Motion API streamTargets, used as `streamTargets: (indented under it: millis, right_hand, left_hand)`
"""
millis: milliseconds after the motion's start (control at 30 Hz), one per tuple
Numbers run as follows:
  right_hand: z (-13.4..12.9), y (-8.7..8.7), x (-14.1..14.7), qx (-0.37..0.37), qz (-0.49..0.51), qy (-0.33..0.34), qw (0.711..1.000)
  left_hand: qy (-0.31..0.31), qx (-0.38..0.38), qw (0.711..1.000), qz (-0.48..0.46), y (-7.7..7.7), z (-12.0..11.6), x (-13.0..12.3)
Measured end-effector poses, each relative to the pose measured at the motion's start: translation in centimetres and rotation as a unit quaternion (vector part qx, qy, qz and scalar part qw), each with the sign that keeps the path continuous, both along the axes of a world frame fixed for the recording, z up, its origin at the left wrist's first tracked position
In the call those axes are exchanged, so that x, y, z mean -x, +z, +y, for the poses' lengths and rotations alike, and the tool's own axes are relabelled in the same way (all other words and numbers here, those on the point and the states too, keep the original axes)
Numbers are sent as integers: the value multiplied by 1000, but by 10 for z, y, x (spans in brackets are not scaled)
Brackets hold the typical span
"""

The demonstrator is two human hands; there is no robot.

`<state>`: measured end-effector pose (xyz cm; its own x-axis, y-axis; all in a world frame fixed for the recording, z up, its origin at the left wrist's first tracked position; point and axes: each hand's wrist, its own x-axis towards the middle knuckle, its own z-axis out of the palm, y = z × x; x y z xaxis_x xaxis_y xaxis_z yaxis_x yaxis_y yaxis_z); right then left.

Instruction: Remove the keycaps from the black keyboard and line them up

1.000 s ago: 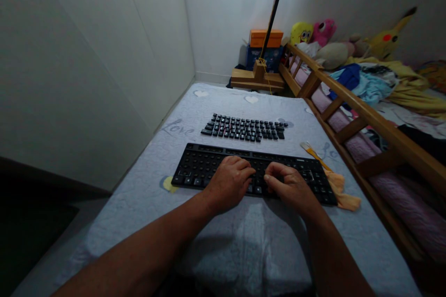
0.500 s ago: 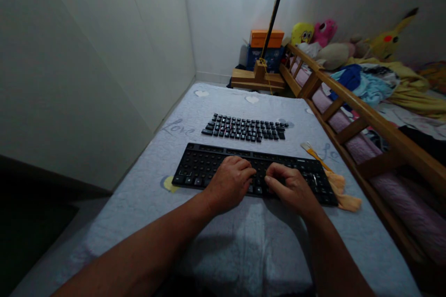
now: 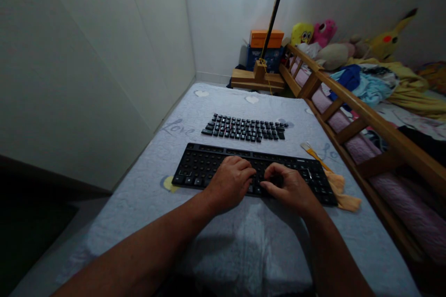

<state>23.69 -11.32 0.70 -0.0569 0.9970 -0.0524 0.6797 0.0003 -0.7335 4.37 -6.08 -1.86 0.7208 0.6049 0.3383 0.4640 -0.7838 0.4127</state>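
Observation:
A black keyboard (image 3: 205, 160) lies across the bed, many of its key positions bare; some keycaps are still on its bottom row and right side. My left hand (image 3: 232, 178) rests over its middle with fingers curled together; their tips touch the board, and what they hold, if anything, is hidden. Just right of it, my right hand (image 3: 287, 185) has thumb and forefinger bent towards each other low over the keys. Anything between those tips is too small to make out. Beyond the keyboard, loose black keycaps (image 3: 244, 129) lie in rows.
A brush (image 3: 315, 154) and an orange-tan cloth (image 3: 343, 195) lie at the keyboard's right end. The pale blue bedcover (image 3: 167, 148) runs under everything. A wooden bed rail (image 3: 369, 130) borders the right side, with plush toys and clothes beyond. A wooden stand (image 3: 258, 79) with a pole is behind.
My right hand has shifted slightly left, its thumb and forefinger now a little further apart. My left hand has stayed in place on the keyboard.

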Motion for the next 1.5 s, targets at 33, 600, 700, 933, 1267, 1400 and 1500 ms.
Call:
streamTargets:
  millis: [33,600,700,933,1267,1400,1500]
  right_hand:
    - [0,0,-1,7,-3,2,1000]
    - [-1,-6,-4,-95,-42,49,993]
    - [0,-8,-4,-99,-57,54,992]
    - [-1,-14,-4,-122,-62,33,990]
    - [8,-11,-2,-92,-68,30,993]
    - [14,-5,-3,-56,-58,45,996]
    - [18,-1,-3,-24,-43,52,997]
  left_hand:
    - [1,0,1000,-2,0,0,0]
    - [9,-1,1000,-1,-5,1,-2]
    - [7,-4,1000,7,-4,1,-1]
    - [31,-13,999,33,-1,1,-1]
    - [45,-7,998,42,0,0,-1]
    - [46,-4,998,42,0,0,-1]
    - [46,-4,998,40,0,1,-1]
